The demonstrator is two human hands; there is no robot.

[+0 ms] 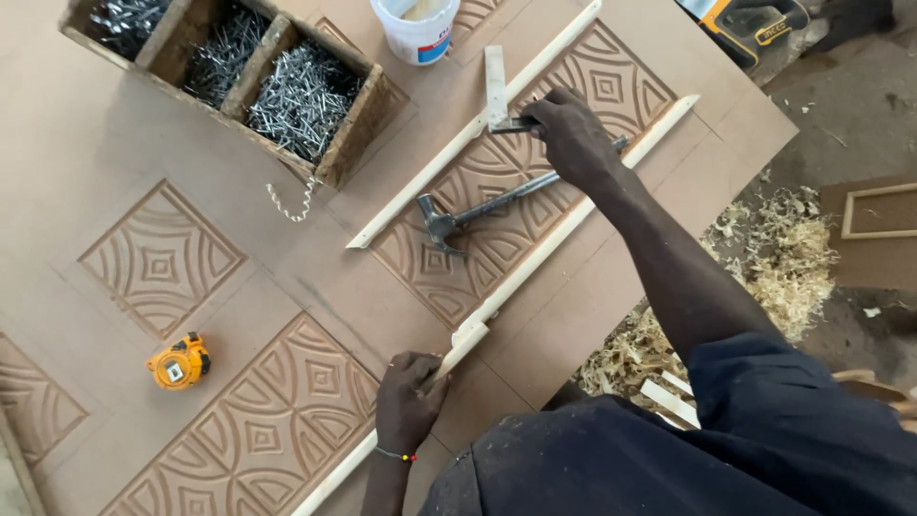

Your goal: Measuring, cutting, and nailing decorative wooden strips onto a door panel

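Left to right on your surface (86, 182), a carved brown panel: a yellow tape measure (180, 362), lying apart. A wooden tray (355, 126) of nails, top left. Your left hand (409, 398), fingers closed on the near end of a long wooden strip (564, 226) that runs diagonally up the panel; it looks light, thin and likely springy, best gripped near the ends and pressed flat. A second strip (458, 143) lies parallel above. A hammer (478, 207) rests between them, steel-headed, probably heavy. Your right hand (571, 134) is clamped on a metal square (497, 91), stiff, set against the upper strip. A white tub (417, 31) stands at top.
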